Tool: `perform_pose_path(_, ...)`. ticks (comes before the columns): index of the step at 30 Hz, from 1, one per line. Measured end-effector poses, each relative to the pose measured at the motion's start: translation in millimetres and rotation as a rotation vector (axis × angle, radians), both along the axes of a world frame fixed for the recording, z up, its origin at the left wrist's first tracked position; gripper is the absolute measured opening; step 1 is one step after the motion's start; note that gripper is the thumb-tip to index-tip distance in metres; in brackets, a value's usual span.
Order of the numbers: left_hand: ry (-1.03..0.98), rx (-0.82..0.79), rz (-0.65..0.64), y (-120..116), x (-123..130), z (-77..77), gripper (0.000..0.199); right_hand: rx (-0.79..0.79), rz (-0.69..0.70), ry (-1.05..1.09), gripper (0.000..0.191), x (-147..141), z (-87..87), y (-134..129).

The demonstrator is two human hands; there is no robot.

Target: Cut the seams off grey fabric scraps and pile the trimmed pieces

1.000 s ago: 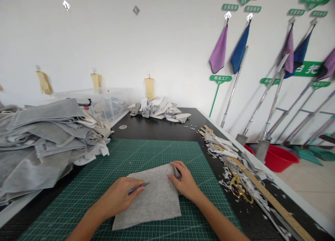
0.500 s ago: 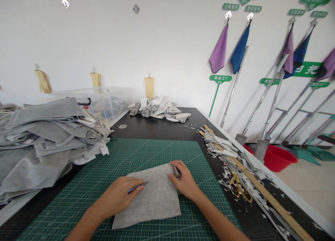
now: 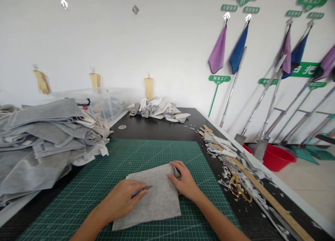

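Note:
A grey piece of cloth [image 3: 159,202] lies on the green gridded mat [image 3: 162,150]. My left hand [image 3: 128,195] is closed around a small blue-handled blade [image 3: 148,187], its pointed metal tip showing over the cloth. At the cloth's upper right corner, my right hand [image 3: 183,180] pinches the edge between thumb and fingers, and the cloth bends up a little there. Part of the cloth's left side is hidden under my left hand.
A big pile of grey cloth [image 3: 52,140] is at the left, before a clear plastic box [image 3: 110,103]. Scraps [image 3: 162,108] lie at the back. Along the right are a wooden ruler [image 3: 267,192], gold-handled scissors [image 3: 239,188] and cuttings; a red basin [image 3: 278,157] stands beyond.
My left hand has moved slightly to the right over the cloth, and the blade tip has shifted right and a little nearer. My right hand has stayed at the corner.

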State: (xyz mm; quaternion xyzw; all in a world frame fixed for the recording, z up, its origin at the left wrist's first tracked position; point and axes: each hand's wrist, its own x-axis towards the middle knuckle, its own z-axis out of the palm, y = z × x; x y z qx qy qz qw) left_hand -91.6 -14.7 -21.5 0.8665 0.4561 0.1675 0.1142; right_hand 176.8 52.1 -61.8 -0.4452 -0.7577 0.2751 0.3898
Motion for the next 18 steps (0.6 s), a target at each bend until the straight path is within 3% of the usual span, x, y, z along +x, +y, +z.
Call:
perform_pose_path(5,-0.011,0.031,0.009,0.9,-3.7,-7.1,0.034,0.004,-0.001,0.001,0.041,0.1,-0.6,0.2)
perform_pose_path(18,0.003,0.069,-0.006,-0.2,-3.3,-8.3,0.033,-0.01,0.003,0.01,0.042,1.0,-0.6,1.3)
